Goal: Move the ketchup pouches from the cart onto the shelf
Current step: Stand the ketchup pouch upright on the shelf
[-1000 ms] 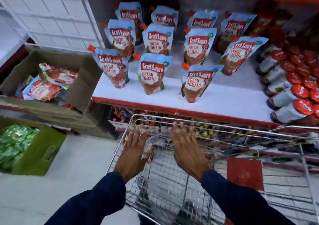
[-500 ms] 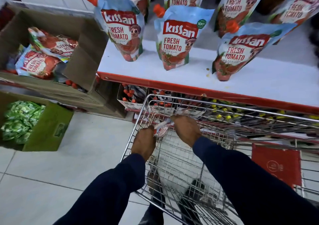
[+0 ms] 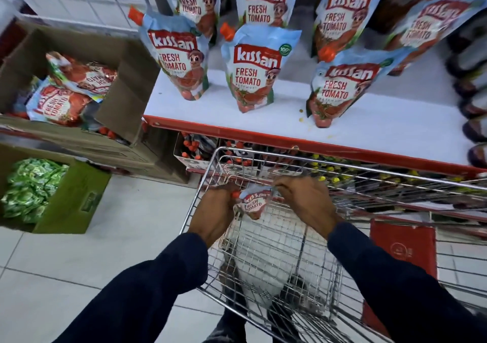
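Observation:
Inside the wire cart (image 3: 263,155), a ketchup pouch (image 3: 253,204) with a red label and an orange cap is held between both my hands. My left hand (image 3: 216,208) grips its capped left side; my right hand (image 3: 303,200) grips its right top corner. The pouch sits near the cart's front left corner, just below the rim. Above the cart, the white shelf (image 3: 369,129) with a red edge carries several upright ketchup pouches (image 3: 251,71) in rows.
A cardboard box (image 3: 126,84) at the left holds more pouches. A green box (image 3: 76,197) of green packets stands on the tiled floor. Dark bottles (image 3: 474,103) line the shelf's right end. A red panel (image 3: 403,248) hangs in the cart.
My hands went from flat over the cart to closed on a pouch, which now shows its label between them. The view has dropped closer to the shelf and cart.

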`<action>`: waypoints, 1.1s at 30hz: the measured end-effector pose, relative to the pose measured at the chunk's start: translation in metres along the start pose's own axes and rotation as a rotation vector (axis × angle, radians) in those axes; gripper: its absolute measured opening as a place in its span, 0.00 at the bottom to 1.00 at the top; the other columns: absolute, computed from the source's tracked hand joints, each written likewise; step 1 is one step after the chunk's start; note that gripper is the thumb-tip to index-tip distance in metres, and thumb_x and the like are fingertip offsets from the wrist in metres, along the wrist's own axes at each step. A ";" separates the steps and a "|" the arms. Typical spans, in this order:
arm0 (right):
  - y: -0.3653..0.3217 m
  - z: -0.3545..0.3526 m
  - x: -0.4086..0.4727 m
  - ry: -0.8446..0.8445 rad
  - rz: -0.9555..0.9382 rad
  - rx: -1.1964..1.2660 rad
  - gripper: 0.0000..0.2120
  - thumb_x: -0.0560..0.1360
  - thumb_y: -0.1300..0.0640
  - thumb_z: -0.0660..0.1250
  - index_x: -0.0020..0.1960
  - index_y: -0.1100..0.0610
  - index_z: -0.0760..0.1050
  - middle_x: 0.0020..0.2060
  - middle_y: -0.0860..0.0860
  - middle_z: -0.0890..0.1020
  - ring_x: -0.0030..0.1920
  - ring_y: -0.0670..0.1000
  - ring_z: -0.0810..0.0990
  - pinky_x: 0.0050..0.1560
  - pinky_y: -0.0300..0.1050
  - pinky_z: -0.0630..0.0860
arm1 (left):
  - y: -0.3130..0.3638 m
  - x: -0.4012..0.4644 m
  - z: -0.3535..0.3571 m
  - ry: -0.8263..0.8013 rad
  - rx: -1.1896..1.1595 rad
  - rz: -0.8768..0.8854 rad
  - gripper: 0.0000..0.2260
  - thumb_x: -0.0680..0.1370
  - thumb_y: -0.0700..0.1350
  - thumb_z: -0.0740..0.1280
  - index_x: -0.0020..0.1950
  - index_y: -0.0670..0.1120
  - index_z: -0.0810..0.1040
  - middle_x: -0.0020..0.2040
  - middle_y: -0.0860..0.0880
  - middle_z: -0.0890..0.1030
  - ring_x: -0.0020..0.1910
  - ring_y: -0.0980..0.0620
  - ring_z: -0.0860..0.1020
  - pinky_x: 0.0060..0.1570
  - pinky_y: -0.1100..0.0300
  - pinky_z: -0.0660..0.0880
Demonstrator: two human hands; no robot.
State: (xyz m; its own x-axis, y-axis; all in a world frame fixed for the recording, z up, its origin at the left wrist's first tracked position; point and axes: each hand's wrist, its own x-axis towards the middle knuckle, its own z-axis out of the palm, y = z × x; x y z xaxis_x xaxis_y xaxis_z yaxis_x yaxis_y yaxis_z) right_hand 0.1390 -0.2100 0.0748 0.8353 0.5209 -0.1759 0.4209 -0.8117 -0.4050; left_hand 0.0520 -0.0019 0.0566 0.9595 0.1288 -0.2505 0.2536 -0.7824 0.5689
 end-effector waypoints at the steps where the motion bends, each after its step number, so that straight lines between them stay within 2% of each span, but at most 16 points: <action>1: 0.002 -0.013 -0.009 0.004 0.005 0.006 0.10 0.81 0.50 0.62 0.57 0.45 0.81 0.34 0.42 0.81 0.27 0.37 0.67 0.31 0.35 0.59 | 0.008 -0.003 -0.006 0.010 0.002 0.028 0.11 0.78 0.34 0.67 0.55 0.48 0.81 0.48 0.45 0.86 0.43 0.47 0.82 0.43 0.53 0.81; 4: 0.009 -0.057 -0.037 0.043 0.038 0.030 0.09 0.80 0.48 0.64 0.58 0.40 0.80 0.35 0.41 0.84 0.29 0.38 0.74 0.29 0.36 0.63 | 0.043 -0.013 -0.026 0.050 0.063 0.122 0.10 0.79 0.39 0.67 0.56 0.52 0.78 0.47 0.48 0.86 0.41 0.48 0.83 0.40 0.51 0.82; 7: 0.015 -0.100 -0.057 0.098 0.045 0.034 0.08 0.79 0.47 0.65 0.56 0.39 0.80 0.37 0.41 0.84 0.36 0.42 0.78 0.34 0.42 0.68 | 0.081 -0.018 -0.048 0.094 0.107 0.199 0.10 0.79 0.44 0.68 0.57 0.57 0.76 0.44 0.53 0.85 0.38 0.50 0.81 0.38 0.51 0.81; 10: 0.025 -0.143 -0.074 0.171 0.018 0.058 0.08 0.79 0.44 0.64 0.55 0.41 0.80 0.42 0.40 0.86 0.43 0.42 0.82 0.39 0.43 0.74 | 0.123 -0.018 -0.068 0.142 0.120 0.273 0.08 0.79 0.46 0.69 0.56 0.57 0.77 0.40 0.54 0.83 0.36 0.49 0.80 0.36 0.51 0.80; 12: 0.034 -0.167 -0.081 0.229 -0.014 0.038 0.09 0.78 0.42 0.64 0.54 0.42 0.81 0.40 0.42 0.86 0.42 0.45 0.83 0.36 0.43 0.69 | 0.150 -0.015 -0.077 0.185 0.112 0.318 0.07 0.78 0.46 0.70 0.54 0.55 0.78 0.42 0.53 0.85 0.40 0.49 0.82 0.37 0.53 0.78; 14: 0.043 -0.193 -0.089 0.284 -0.008 0.037 0.10 0.78 0.41 0.63 0.53 0.41 0.81 0.37 0.42 0.86 0.39 0.46 0.82 0.34 0.43 0.66 | 0.177 -0.010 -0.083 0.204 0.098 0.361 0.06 0.78 0.46 0.70 0.55 0.54 0.79 0.43 0.54 0.86 0.40 0.51 0.82 0.36 0.54 0.77; 17: 0.057 -0.211 -0.090 0.338 -0.004 0.065 0.10 0.78 0.41 0.64 0.51 0.41 0.82 0.37 0.39 0.85 0.38 0.44 0.82 0.33 0.43 0.67 | 0.203 -0.003 -0.088 0.182 0.066 0.381 0.07 0.79 0.48 0.70 0.57 0.53 0.80 0.45 0.53 0.86 0.38 0.51 0.82 0.35 0.56 0.73; 19: 0.063 -0.211 -0.090 0.357 -0.008 0.070 0.11 0.77 0.40 0.63 0.50 0.42 0.82 0.36 0.39 0.85 0.37 0.45 0.82 0.34 0.44 0.71 | 0.207 0.005 -0.085 0.175 0.081 0.395 0.08 0.79 0.50 0.70 0.57 0.52 0.81 0.47 0.51 0.87 0.40 0.49 0.83 0.37 0.57 0.73; 22: 0.080 -0.216 -0.073 0.380 -0.009 0.065 0.10 0.77 0.42 0.64 0.49 0.43 0.83 0.32 0.43 0.85 0.34 0.46 0.81 0.33 0.45 0.72 | 0.222 0.031 -0.090 0.167 0.063 0.387 0.04 0.78 0.46 0.71 0.52 0.51 0.83 0.45 0.51 0.87 0.44 0.47 0.83 0.38 0.57 0.73; 24: 0.149 -0.278 -0.078 0.539 0.045 0.074 0.07 0.77 0.45 0.67 0.48 0.44 0.83 0.25 0.39 0.78 0.31 0.47 0.80 0.31 0.43 0.66 | 0.313 0.071 -0.076 0.175 0.071 0.459 0.04 0.78 0.42 0.71 0.49 0.51 0.82 0.43 0.51 0.85 0.41 0.45 0.84 0.39 0.54 0.79; 25: 0.158 -0.279 -0.069 0.554 0.044 0.071 0.06 0.76 0.47 0.68 0.48 0.44 0.83 0.24 0.38 0.74 0.31 0.48 0.80 0.31 0.43 0.64 | 0.317 0.078 -0.078 0.166 0.043 0.454 0.04 0.77 0.41 0.70 0.49 0.50 0.83 0.42 0.50 0.86 0.39 0.45 0.84 0.39 0.51 0.81; 27: 0.162 -0.285 -0.058 0.554 0.038 0.047 0.06 0.76 0.48 0.69 0.48 0.45 0.84 0.25 0.40 0.75 0.32 0.49 0.80 0.32 0.43 0.64 | 0.329 0.093 -0.079 0.184 0.062 0.460 0.04 0.77 0.40 0.71 0.50 0.48 0.84 0.40 0.49 0.85 0.39 0.45 0.84 0.38 0.52 0.80; 30: 0.165 -0.278 -0.052 0.565 0.042 0.072 0.05 0.76 0.49 0.69 0.47 0.47 0.84 0.32 0.45 0.84 0.33 0.49 0.81 0.30 0.42 0.64 | 0.330 0.104 -0.070 0.226 0.102 0.432 0.05 0.77 0.39 0.71 0.52 0.45 0.84 0.40 0.47 0.83 0.36 0.46 0.80 0.36 0.58 0.73; 31: 0.165 -0.278 -0.051 0.575 0.054 0.072 0.05 0.76 0.50 0.69 0.48 0.47 0.84 0.34 0.46 0.86 0.34 0.50 0.82 0.29 0.41 0.63 | 0.332 0.106 -0.068 0.226 0.091 0.423 0.05 0.77 0.38 0.70 0.52 0.45 0.83 0.40 0.46 0.83 0.33 0.47 0.79 0.34 0.57 0.74; 33: 0.170 -0.280 -0.044 0.586 0.072 0.046 0.06 0.76 0.51 0.70 0.49 0.48 0.85 0.38 0.48 0.87 0.37 0.52 0.83 0.30 0.41 0.65 | 0.337 0.113 -0.065 0.238 0.074 0.398 0.07 0.77 0.36 0.69 0.52 0.44 0.83 0.42 0.45 0.83 0.35 0.46 0.81 0.32 0.55 0.76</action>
State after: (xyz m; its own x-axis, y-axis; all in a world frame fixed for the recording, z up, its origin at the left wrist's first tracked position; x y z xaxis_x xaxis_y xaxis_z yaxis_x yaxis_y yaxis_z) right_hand 0.2730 -0.4452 0.2648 0.9227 0.2214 0.3157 0.3512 -0.8206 -0.4509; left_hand 0.2536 -0.2115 0.2714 0.9840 -0.0606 0.1678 -0.1411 -0.8398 0.5243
